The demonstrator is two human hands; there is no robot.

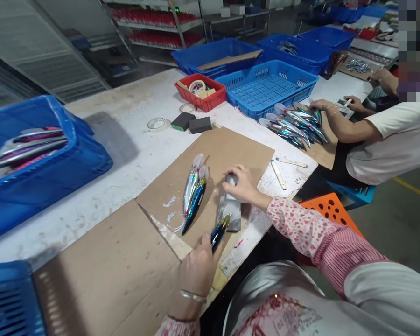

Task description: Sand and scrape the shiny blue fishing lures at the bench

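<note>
Clearly, our left hand point(199, 262) clamps 1 lure point(219, 233) by the grey block point(235, 216), our right hand point(244, 185) a grey piece point(232, 179) at its far end; the lure, probably slick and stiff, suits mid-body gripping.

red basket point(213, 101) beside light-blue crate point(266, 88) | tape roll point(164, 125) | shelf rack point(177, 23)

Blk/yel lure point(220, 231) held angled nr gry slab point(235, 213).
</note>
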